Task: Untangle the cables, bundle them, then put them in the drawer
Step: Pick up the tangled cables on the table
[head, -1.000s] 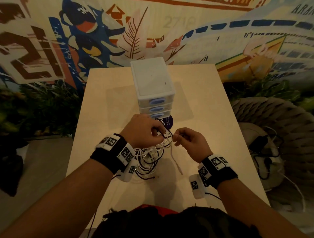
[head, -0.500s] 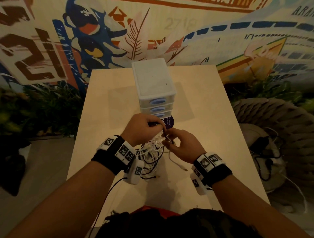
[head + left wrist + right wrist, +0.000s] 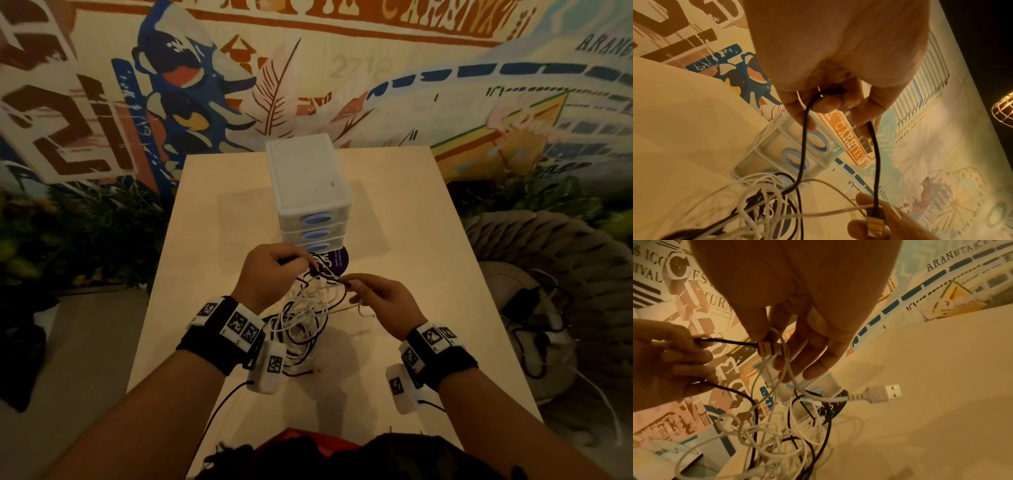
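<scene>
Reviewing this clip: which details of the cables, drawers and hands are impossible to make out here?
- Number of cables: head view, the tangle overlaps itself.
- Black cable, far end: left wrist view, lost in the tangle.
- Drawer unit contents: drawers closed, fronts too dim.
- Purple label text: too small, behind cables.
- Left hand and right hand fingertips: head view, turned away.

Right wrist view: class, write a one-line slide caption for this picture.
Right hand pinches the black cable's gold plug while the left hand grips that black cable, above tangled white cables.
</scene>
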`<action>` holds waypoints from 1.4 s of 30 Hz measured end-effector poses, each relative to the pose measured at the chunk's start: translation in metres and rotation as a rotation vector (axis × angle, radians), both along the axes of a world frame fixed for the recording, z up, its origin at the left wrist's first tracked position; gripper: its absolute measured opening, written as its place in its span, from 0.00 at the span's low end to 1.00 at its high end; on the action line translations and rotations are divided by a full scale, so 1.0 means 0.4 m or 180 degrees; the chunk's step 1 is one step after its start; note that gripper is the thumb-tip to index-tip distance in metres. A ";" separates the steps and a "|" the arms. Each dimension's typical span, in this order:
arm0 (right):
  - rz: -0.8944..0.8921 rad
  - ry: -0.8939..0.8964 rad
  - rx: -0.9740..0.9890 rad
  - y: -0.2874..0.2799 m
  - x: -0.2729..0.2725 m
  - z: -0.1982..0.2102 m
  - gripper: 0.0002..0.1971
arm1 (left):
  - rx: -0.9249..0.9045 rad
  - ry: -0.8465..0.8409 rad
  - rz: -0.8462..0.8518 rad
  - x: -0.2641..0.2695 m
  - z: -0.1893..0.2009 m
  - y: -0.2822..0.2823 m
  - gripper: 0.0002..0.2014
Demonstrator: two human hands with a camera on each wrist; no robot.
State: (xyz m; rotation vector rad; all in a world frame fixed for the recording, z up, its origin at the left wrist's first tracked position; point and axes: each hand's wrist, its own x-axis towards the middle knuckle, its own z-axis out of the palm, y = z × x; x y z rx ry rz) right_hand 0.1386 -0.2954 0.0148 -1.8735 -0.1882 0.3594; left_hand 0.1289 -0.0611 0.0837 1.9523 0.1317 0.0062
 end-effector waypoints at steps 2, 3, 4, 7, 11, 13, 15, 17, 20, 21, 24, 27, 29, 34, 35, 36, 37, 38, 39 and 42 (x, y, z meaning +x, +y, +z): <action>-0.0302 0.0276 0.0267 -0.001 0.005 -0.006 0.12 | -0.0125 0.0004 0.0057 0.001 0.006 0.000 0.15; -0.0455 0.0353 0.0281 -0.003 0.009 -0.011 0.12 | -0.0199 0.0005 0.0115 0.002 0.012 0.000 0.16; -0.0558 0.0354 0.0132 -0.008 0.014 -0.018 0.12 | -0.0278 0.0004 0.0179 0.005 0.016 0.003 0.16; -0.0179 0.0101 -0.1211 -0.031 0.022 -0.036 0.13 | -0.0589 0.0052 0.0256 0.014 0.029 0.014 0.15; 0.0047 -0.0236 -0.1570 -0.021 0.019 -0.019 0.10 | -0.1006 0.0140 0.0160 0.023 0.054 0.015 0.12; 0.0060 -0.0496 -0.1375 -0.002 0.021 -0.001 0.11 | -0.1155 0.0206 0.0130 0.029 0.068 0.009 0.11; 0.0298 -0.0640 -0.1187 0.027 0.026 0.023 0.15 | -0.1198 0.0252 -0.0009 0.032 0.077 0.000 0.11; 0.0588 -0.0630 -0.0972 0.065 0.034 0.045 0.22 | -0.1170 0.0261 -0.0175 0.036 0.083 -0.017 0.13; 0.0820 -0.0617 -0.0929 0.126 0.045 0.057 0.20 | -0.1147 0.0199 -0.0407 0.041 0.080 -0.042 0.12; 0.0802 -0.0689 -0.0953 0.142 0.048 0.052 0.14 | -0.1112 0.0145 -0.0499 0.042 0.077 -0.047 0.11; 0.0715 -0.0683 -0.0946 0.165 0.058 0.033 0.07 | -0.0716 0.0035 -0.0703 0.042 0.065 -0.048 0.13; 0.0472 -0.0489 -0.0675 0.155 0.068 0.029 0.09 | -0.0395 0.0132 -0.0515 0.042 0.029 -0.019 0.20; 0.0165 -0.0363 -0.0434 0.140 0.074 0.032 0.09 | -0.0260 0.0259 -0.0290 0.039 -0.019 0.013 0.20; -0.0214 -0.0065 0.0491 0.118 0.074 0.040 0.09 | 0.0666 0.0688 -0.0505 -0.002 -0.122 0.057 0.17; -0.0215 -0.0044 0.0557 0.116 0.071 0.040 0.09 | 0.0782 0.0754 -0.0627 -0.009 -0.132 0.055 0.16; -0.0218 -0.0035 0.0604 0.116 0.069 0.039 0.09 | 0.0877 0.0805 -0.0718 -0.013 -0.138 0.050 0.17; -0.0215 -0.0025 0.0679 0.115 0.067 0.039 0.08 | 0.0921 0.0831 -0.0749 -0.016 -0.145 0.045 0.19; -0.0207 -0.0031 0.0740 0.115 0.065 0.039 0.08 | 0.0949 0.0844 -0.0748 -0.017 -0.152 0.040 0.23; -0.0198 -0.0028 0.0823 0.114 0.064 0.039 0.08 | 0.0984 0.0828 -0.0734 -0.017 -0.158 0.037 0.25; -0.0216 -0.0049 0.0930 0.107 0.059 0.043 0.09 | 0.1022 0.0670 -0.0620 -0.020 -0.174 0.034 0.28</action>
